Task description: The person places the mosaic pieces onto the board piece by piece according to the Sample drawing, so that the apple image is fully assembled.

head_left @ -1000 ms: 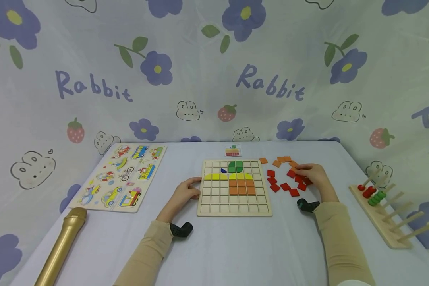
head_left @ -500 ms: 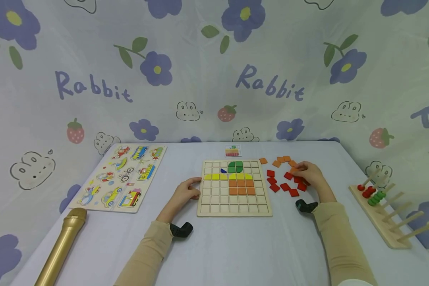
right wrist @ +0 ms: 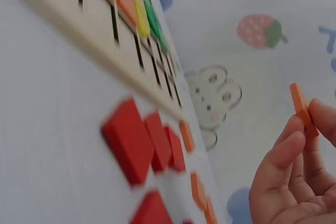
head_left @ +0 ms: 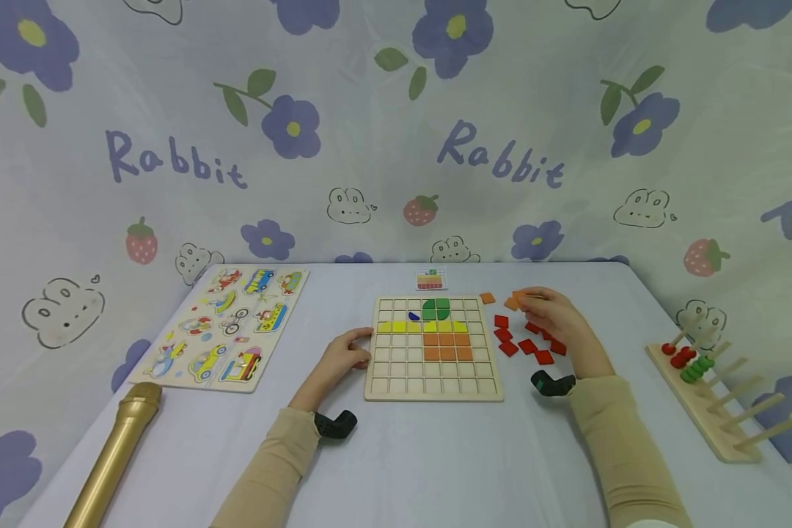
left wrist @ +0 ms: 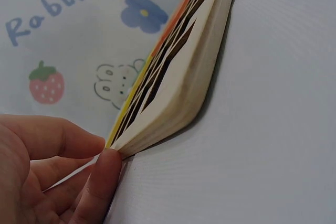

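A square wooden grid board (head_left: 407, 369) lies mid-table, holding yellow, green, blue and orange pieces in some of its cells. My left hand (head_left: 342, 356) pinches the board's left edge between thumb and finger, seen close up at the board's rim (left wrist: 184, 103) in the left wrist view. Right of the board, my right hand (head_left: 557, 317) holds a square orange tile (right wrist: 303, 109) by fingertips, raised above the table. Below and beside that hand lie several red tiles (head_left: 509, 348), partly hidden by it. A loose orange tile (head_left: 487, 298) sits by the board's upper right corner.
Behind the board lies a small pattern card (head_left: 430, 279). A vehicle picture puzzle (head_left: 191, 323) is at the left, with a gold microphone (head_left: 115, 447) in front of it. A wooden bead-peg stand (head_left: 706, 411) stands at the right edge.
My right hand has left the red tiles, moving left and away from me, and now has an orange tile lifted in its fingertips. My left hand stays at the board's edge.
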Tool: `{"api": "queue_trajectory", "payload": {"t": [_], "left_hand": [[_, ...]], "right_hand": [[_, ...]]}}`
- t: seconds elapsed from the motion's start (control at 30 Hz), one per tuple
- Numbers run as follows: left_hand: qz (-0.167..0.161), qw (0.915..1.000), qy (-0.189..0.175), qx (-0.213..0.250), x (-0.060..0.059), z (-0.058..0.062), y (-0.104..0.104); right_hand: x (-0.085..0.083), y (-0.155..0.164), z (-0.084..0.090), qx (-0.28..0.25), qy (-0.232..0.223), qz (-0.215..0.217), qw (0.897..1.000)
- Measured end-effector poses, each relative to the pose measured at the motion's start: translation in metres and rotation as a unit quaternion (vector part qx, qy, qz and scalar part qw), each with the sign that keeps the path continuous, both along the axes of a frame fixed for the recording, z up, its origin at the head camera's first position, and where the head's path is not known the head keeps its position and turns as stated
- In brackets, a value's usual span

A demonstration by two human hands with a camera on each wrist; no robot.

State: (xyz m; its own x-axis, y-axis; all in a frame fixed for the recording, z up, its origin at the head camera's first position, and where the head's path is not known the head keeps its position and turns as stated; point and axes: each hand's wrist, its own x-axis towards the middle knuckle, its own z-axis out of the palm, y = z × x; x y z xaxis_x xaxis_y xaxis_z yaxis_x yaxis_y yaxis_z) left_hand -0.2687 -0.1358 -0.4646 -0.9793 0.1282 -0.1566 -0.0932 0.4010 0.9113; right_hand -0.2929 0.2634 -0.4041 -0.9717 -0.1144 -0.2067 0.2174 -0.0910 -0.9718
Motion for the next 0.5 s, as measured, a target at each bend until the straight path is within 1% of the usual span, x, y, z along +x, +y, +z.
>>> {"api": "queue_trajectory", "payload": {"t": [0.03, 0.1, 0.13, 0.2, 0.27, 0.37, 0.43, 0.5], "left_hand": [[-0.001, 1.0000, 0.001, 0.000, 0.000, 0.000, 0.000], [-0.004, 1.0000, 0.001, 0.003, 0.000, -0.001, 0.000], [-0.006, 1.0000, 0.002, 0.006, 0.000, -0.001, 0.000], [-0.007, 0.9999, 0.002, 0.009, 0.001, 0.000, 0.000], [-0.006, 0.9999, 0.002, 0.011, 0.001, 0.000, 0.000], [-0.003, 0.9999, 0.003, 0.009, 0.001, 0.000, 0.000], [-0.002, 0.9999, 0.002, 0.011, 0.001, 0.000, 0.000], [-0.003, 0.9999, 0.002, 0.013, 0.001, 0.000, -0.001]], "right_hand": [[0.000, -0.005, 0.001, -0.026, -0.003, 0.008, 1.000], [-0.001, -0.015, 0.003, -0.056, -0.005, 0.028, 0.998], [-0.001, -0.021, 0.004, -0.060, -0.006, 0.043, 0.997], [-0.002, -0.034, 0.005, -0.060, -0.011, 0.059, 0.996], [-0.004, -0.049, 0.005, -0.041, -0.013, 0.082, 0.996], [-0.008, -0.076, 0.004, 0.004, -0.013, 0.110, 0.994], [-0.010, -0.092, 0.002, 0.040, -0.007, 0.136, 0.990], [-0.013, -0.108, -0.001, 0.070, -0.002, 0.152, 0.986]]}}
